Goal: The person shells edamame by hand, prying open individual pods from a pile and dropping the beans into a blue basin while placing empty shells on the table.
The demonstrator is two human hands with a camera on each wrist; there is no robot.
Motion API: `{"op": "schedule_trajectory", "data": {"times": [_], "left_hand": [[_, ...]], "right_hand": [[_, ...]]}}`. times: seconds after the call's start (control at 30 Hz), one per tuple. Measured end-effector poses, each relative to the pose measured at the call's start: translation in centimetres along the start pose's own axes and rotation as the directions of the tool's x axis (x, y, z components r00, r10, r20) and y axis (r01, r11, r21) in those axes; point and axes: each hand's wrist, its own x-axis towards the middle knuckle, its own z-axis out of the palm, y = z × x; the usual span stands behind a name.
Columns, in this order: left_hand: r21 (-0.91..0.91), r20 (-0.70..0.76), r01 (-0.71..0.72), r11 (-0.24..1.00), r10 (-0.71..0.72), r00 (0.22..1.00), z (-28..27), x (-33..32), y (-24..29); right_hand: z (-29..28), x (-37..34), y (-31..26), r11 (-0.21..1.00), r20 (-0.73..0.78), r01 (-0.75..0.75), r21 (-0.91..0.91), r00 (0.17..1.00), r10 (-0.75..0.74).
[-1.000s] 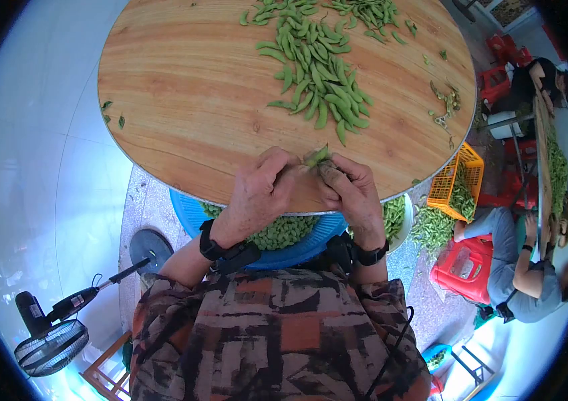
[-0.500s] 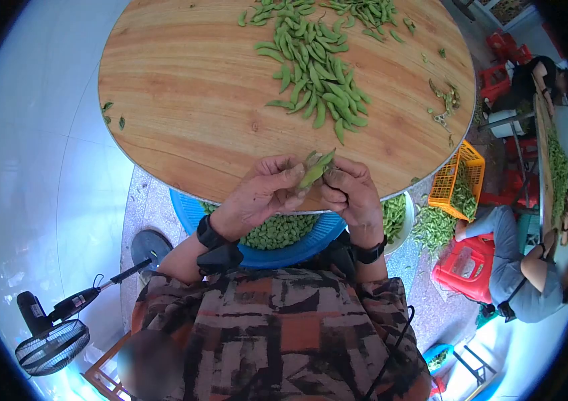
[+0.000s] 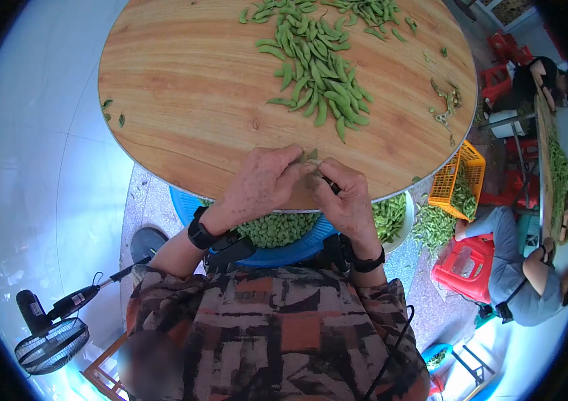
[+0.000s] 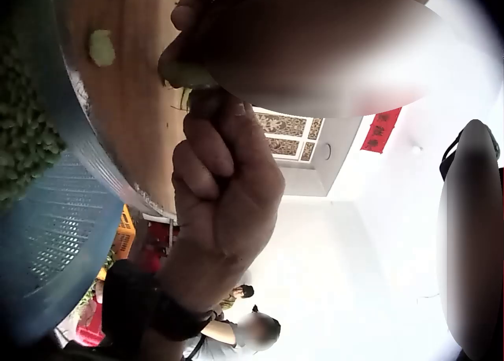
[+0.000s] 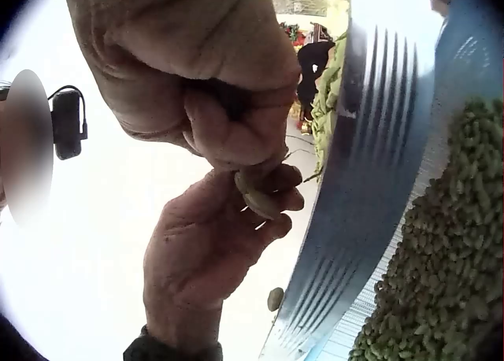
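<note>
Just over the near table edge, my left hand (image 3: 257, 180) and right hand (image 3: 347, 200) meet at the fingertips. Between them is a green soybean pod (image 3: 312, 154), mostly hidden by the fingers. In the right wrist view, the left fingers hold the pod (image 5: 256, 197) from below while the curled right hand (image 5: 205, 85) pinches its upper end. A dark band circles one right finger. The left wrist view shows the right hand (image 4: 228, 180) with curled fingers. A pale shelled bean (image 4: 101, 48) lies on the table by the rim.
A heap of soybean pods (image 3: 324, 73) covers the far middle of the round wooden table (image 3: 177, 100). Below its near edge sits a blue basket (image 3: 265, 256) of shelled beans. A white bowl (image 3: 404, 227) and yellow crate (image 3: 474, 175) of pods stand to the right, near seated people.
Half a second ago a whole pod showed plainly between the hands. The left hand has since turned over, its back now up, and the fingers have closed around the pod.
</note>
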Motion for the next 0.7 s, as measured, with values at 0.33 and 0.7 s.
{"op": "schedule_trajectory", "data": {"times": [0.33,0.7], "left_hand": [[-0.04,0.115,-0.079,0.996,0.083,0.99,-1.1,-0.2,-1.1],[-0.737,-0.133,0.119,0.665,-0.315,0.94,4.4,-0.4,-0.8]], "right_hand": [[-0.1,0.2,0.6,0.994,0.037,-0.02,0.108,0.999,0.016],[4.1,0.4,-0.3,0.928,-0.276,0.125,-0.351,0.933,-0.23]]}}
